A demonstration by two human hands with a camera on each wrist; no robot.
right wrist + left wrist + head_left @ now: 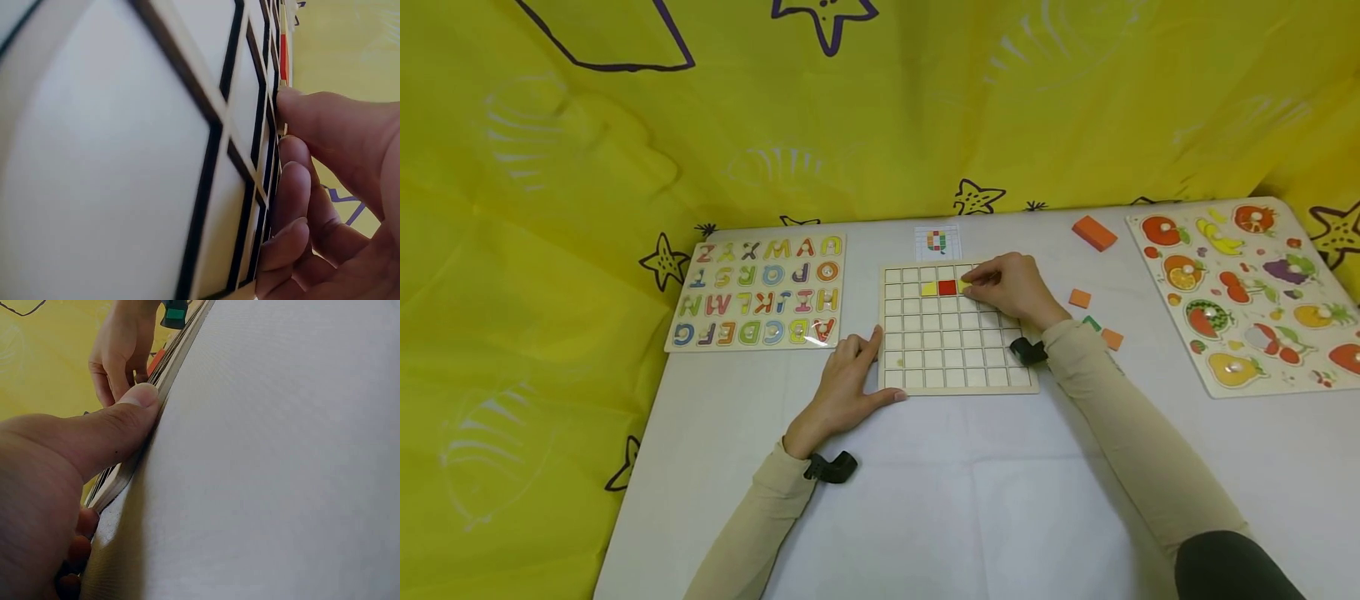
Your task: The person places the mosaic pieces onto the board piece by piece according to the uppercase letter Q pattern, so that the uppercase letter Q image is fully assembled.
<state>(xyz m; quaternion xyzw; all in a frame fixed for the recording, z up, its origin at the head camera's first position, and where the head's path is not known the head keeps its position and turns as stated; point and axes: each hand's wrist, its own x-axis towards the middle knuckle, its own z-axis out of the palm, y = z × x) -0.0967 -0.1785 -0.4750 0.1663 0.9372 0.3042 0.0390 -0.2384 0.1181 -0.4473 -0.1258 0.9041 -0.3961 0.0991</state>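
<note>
A wooden grid board (951, 390) lies on the table, with a yellow square tile (929, 289) and a red square tile (947, 287) side by side in its second row. At the cell right of the red one, my right hand (1011, 287) pinches another yellow tile (965, 285) between thumb and forefinger. In the right wrist view only that tile's thin edge (285, 129) shows. My left hand (847, 385) steadies the board's near left corner: the thumb lies against the front edge, the forefinger along the left side. Both are fairly straight.
Behind the board lies a small pattern card (937, 242). A letter puzzle (752, 347) is at left, a fruit puzzle (1221, 325) at right. Orange tiles (1079, 298), a green tile (1092, 323) and an orange block (1094, 233) lie right of the board.
</note>
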